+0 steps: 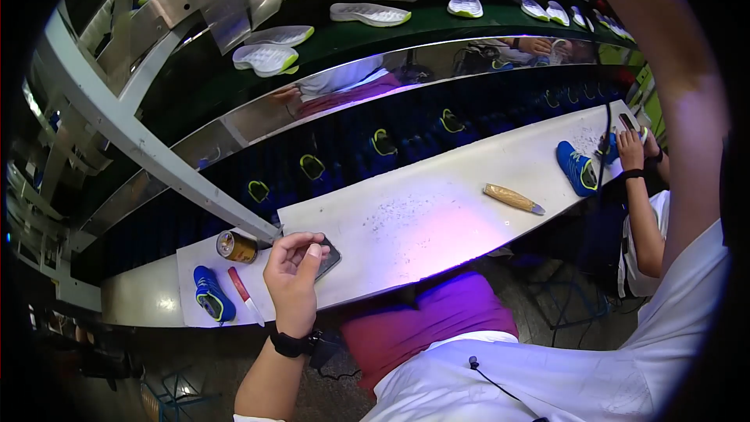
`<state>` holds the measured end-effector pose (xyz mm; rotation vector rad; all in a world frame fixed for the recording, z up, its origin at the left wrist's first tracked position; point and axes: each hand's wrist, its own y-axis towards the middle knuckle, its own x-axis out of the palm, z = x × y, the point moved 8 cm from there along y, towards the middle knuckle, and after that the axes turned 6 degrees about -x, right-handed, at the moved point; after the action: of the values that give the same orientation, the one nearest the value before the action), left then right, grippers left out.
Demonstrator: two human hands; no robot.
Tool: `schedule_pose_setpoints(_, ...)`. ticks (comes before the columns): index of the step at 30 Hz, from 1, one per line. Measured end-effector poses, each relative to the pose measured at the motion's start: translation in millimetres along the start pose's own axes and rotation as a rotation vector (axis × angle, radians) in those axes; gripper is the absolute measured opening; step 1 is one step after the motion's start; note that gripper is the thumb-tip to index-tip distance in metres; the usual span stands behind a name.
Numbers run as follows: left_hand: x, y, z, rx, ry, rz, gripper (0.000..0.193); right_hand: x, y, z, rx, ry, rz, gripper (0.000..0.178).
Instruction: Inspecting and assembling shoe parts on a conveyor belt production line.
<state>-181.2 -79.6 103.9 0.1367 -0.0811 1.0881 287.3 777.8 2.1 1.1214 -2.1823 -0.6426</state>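
My left hand [293, 270] hovers over or rests on the white worktable [375, 246], its palm turned up and its fingers loosely curled, with nothing visible in it. Partly hidden behind its fingers is a dark phone [331, 256]. Left of the hand lie a red-handled knife [240, 284] with a pale blade, and a blue shoe [209, 291] with a yellow-green collar. A gold-brown can [234, 247] is beside them. My right arm stretches up along the right side, and its hand is beyond the top edge of the picture.
A grey metal post [156, 144] slants down to the table. Behind it run a lower belt of blue shoes [383, 142] and a green upper belt with white soles [371, 14]. A tan-wrapped tool [512, 198] and a blue shoe [576, 168] lie near a co-worker's hands [631, 148].
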Motion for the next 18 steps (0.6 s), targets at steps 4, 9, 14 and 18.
schedule_pose_setpoints(4, 11, 26, -8, -0.030, 0.090, 0.002, 0.020, 0, -12, 23, 0.223, 0.140, -0.051, 0.049)
schedule_pose_setpoints(9, 1, 58, -7, -0.058, 0.066, 0.043, 0.021, 26, 15, -42, 0.388, 0.202, -0.116, 0.037)
schedule_pose_setpoints(14, 14, 71, -19, -0.087, 0.103, 0.005, 0.021, 79, 14, -93, 0.394, 0.026, -0.251, 0.035)
schedule_pose_setpoints(18, 17, 119, -23, -0.053, 0.175, 0.057, 0.021, 168, 36, -70, 0.249, -0.304, -0.535, 0.040)
